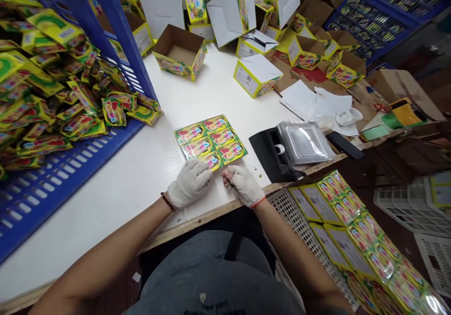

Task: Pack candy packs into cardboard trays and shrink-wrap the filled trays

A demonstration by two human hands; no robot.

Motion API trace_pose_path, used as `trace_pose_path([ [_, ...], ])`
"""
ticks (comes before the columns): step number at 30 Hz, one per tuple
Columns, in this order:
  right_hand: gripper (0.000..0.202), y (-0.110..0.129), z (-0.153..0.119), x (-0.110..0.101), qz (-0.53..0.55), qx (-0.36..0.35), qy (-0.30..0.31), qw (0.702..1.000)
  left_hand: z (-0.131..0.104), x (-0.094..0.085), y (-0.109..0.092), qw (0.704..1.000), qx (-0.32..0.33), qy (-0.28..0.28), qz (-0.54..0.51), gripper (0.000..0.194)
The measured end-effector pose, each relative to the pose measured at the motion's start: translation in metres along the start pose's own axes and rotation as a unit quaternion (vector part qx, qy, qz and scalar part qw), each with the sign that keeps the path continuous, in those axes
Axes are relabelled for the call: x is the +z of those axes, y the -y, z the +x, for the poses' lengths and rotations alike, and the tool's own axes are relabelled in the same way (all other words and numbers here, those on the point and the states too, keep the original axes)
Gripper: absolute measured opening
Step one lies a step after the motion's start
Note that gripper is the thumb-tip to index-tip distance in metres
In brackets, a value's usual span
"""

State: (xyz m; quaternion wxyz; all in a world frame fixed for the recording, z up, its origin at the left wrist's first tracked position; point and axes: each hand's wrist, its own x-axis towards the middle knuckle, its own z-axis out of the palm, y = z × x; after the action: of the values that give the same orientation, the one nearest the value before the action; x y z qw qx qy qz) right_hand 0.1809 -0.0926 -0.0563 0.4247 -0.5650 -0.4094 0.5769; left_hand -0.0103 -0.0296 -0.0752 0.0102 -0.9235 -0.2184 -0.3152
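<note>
A flat block of several yellow-green sachets (210, 141) lies on a sheet of clear film on the white table (141, 174). My left hand (189, 182), in a white knit glove, rests on the near corner of the block with its fingers curled. My right hand (243, 183), also gloved, sits just right of it at the block's near edge, fingers bent and pinching at the film. The two hands almost touch.
A blue crate (52, 178) heaped with loose sachets (52, 84) fills the left. Open printed cartons (180, 51) crowd the table's far side. A black tape dispenser (278, 153) with a clear tray stands right. Wrapped packs (352, 230) fill a white crate below right.
</note>
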Motion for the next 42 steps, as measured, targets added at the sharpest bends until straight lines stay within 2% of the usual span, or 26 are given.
trace_pose_path([
  [2,0.049,-0.006,0.004,0.001,0.001,0.014,-0.011,1.000,0.002,-0.002,-0.002,1.000,-0.006,0.011,0.008,0.017],
  [6,0.050,-0.016,0.007,0.002,-0.003,0.027,-0.026,0.999,0.013,-0.012,-0.009,0.992,-0.035,0.123,0.019,0.030],
  [8,0.051,-0.021,0.008,0.003,-0.006,0.032,-0.033,0.999,0.019,-0.017,-0.013,0.986,-0.054,0.157,0.022,0.029],
  [13,0.052,-0.025,0.007,0.000,-0.012,0.023,-0.029,0.999,0.025,-0.013,-0.017,0.983,-0.097,0.151,0.045,0.012],
  [18,0.042,-0.022,0.002,-0.004,-0.034,0.028,-0.027,0.999,0.022,-0.012,-0.012,0.981,-0.046,0.172,0.073,0.030],
  [21,0.039,-0.024,0.007,0.000,-0.045,0.040,-0.054,0.997,0.025,-0.014,-0.011,0.983,-0.039,0.167,0.069,0.025],
  [23,0.035,-0.027,0.013,0.003,-0.048,0.048,-0.076,0.995,0.030,-0.011,-0.013,0.984,-0.061,0.153,0.067,0.021],
  [27,0.029,-0.034,0.014,0.006,-0.048,0.077,-0.099,0.991,0.039,0.000,-0.023,0.977,-0.129,0.140,0.093,0.023],
  [30,0.036,-0.039,0.008,0.004,-0.026,0.101,-0.111,0.988,0.042,-0.001,-0.027,0.974,-0.144,0.148,0.088,0.012],
  [33,0.050,-0.040,0.009,0.001,0.020,0.093,-0.140,0.986,0.048,-0.016,-0.009,0.979,-0.134,0.155,0.003,0.008],
  [35,0.056,-0.036,0.017,-0.002,0.046,0.079,-0.158,0.983,0.054,-0.026,0.018,0.980,-0.173,0.093,-0.038,0.017],
  [37,0.058,-0.027,0.031,-0.007,0.033,0.063,-0.175,0.982,0.056,-0.033,0.051,0.970,-0.237,0.004,-0.048,0.030],
  [38,0.056,-0.020,0.040,-0.011,0.015,0.055,-0.181,0.982,0.055,-0.034,0.066,0.963,-0.263,-0.019,-0.059,0.034],
  [40,0.048,-0.005,0.060,-0.021,-0.029,0.039,-0.194,0.980,0.044,-0.034,0.083,0.951,-0.296,-0.015,-0.092,0.036],
  [42,0.039,0.012,0.078,-0.033,-0.055,0.015,-0.219,0.974,0.027,-0.033,0.080,0.949,-0.299,0.013,-0.103,0.033],
])
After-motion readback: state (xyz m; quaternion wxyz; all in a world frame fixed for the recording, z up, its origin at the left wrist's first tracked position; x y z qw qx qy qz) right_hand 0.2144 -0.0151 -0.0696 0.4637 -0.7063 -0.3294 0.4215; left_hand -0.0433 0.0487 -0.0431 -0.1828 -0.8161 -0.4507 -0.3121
